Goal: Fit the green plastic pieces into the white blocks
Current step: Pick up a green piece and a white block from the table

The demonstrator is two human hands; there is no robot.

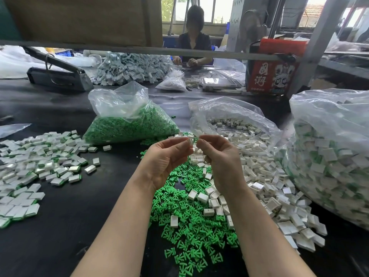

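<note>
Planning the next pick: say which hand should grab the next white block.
Right, probably. The right hand hangs above the loose white blocks spilling from their bag; the left hand is over bare table and green pieces. Both now pinch something small.

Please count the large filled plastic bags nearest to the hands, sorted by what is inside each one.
Bag of green pieces: 1
Bag of white blocks: 1
Bag of fitted white-and-green blocks: 1
Total: 3
</note>
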